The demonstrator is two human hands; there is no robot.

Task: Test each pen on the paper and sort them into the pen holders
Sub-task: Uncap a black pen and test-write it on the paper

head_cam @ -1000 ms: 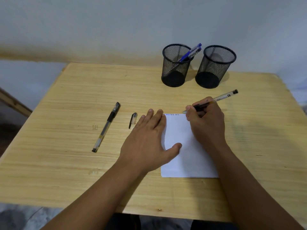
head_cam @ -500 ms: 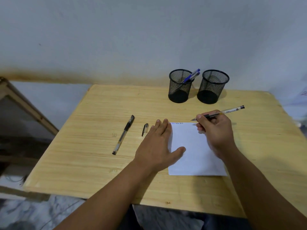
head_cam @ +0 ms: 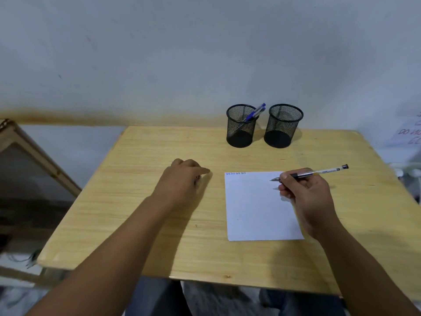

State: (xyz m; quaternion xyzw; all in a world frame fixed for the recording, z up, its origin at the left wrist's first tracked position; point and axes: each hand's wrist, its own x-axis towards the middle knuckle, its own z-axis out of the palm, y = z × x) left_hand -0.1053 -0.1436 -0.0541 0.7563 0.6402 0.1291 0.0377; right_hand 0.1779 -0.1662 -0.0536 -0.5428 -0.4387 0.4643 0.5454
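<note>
My right hand [head_cam: 305,197] grips a clear pen with a black grip [head_cam: 319,173]; its tip hovers just over the top right of the white paper [head_cam: 255,213]. Small scribbles mark the paper's top left corner. My left hand [head_cam: 182,181] rests on the table left of the paper, fingers curled down around a small dark pen cap [head_cam: 197,178] that barely shows. The other pen on the table is hidden under that hand or arm. Two black mesh holders stand at the back: the left holder [head_cam: 239,133] has blue pens [head_cam: 256,114], and the right holder [head_cam: 281,131] looks empty.
The wooden table [head_cam: 141,220] ends close to my body and at the left. A wooden frame [head_cam: 34,156] leans beyond its left edge. A handwritten paper sign [head_cam: 410,133] hangs at the far right.
My left hand has slid left off the paper and closed over the spot where the cap lay. My right hand has lifted the pen tip. The camera has pulled back.
</note>
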